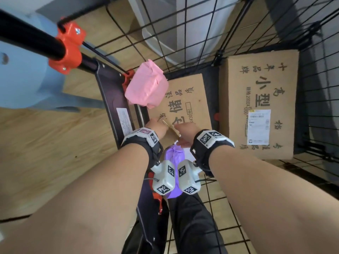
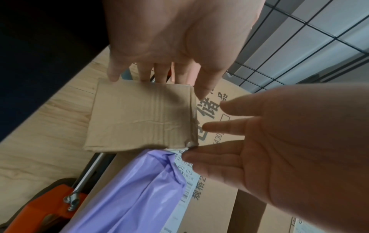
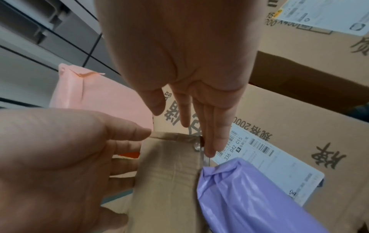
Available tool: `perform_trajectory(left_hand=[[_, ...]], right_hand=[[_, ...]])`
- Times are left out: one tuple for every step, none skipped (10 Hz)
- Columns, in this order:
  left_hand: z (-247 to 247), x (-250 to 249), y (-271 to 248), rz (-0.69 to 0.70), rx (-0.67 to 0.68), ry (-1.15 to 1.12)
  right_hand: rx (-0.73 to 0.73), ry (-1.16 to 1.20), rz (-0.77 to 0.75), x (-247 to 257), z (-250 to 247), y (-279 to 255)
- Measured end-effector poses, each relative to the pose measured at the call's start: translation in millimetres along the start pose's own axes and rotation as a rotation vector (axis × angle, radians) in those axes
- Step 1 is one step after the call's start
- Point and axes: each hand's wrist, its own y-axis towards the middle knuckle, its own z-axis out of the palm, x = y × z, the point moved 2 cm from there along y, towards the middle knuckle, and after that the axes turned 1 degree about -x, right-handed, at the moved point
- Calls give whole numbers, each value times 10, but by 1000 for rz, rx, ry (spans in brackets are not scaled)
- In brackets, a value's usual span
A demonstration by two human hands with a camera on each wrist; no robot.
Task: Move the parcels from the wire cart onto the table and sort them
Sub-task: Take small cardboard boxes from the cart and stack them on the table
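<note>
A small brown cardboard box sits between my two hands, low in the wire cart. My left hand has straight fingers behind the box's far edge and its thumb at a corner. My right hand presses straight fingertips against the opposite, taped edge. In the head view the box shows only as a thin edge between my left hand and right hand. A purple poly mailer with a white label lies just below the box. A pink wrapped parcel rests at the cart's far left.
Two large printed cartons fill the cart floor under the parcels. Black wire walls close in the far and right sides. The cart's black handle with an orange clamp crosses at upper left, over a blue stool.
</note>
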Motion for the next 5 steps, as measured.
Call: perform_trajectory(left_hand=[[-21, -57, -124, -6, 66, -1], [-7, -107, -130, 10, 107, -46], [-60, -285, -345, 51, 94, -111], [-127, -485, -523, 98, 87, -173], [-195, -710, -729, 134, 87, -187]], right_hand=[[-21, 13, -4, 2, -41, 52], [-109, 42, 33, -9, -152, 64], [-172, 109, 32, -49, -362, -36], [-189, 199, 2, -5, -497, -355], [-205, 235, -41, -57, -657, -561]])
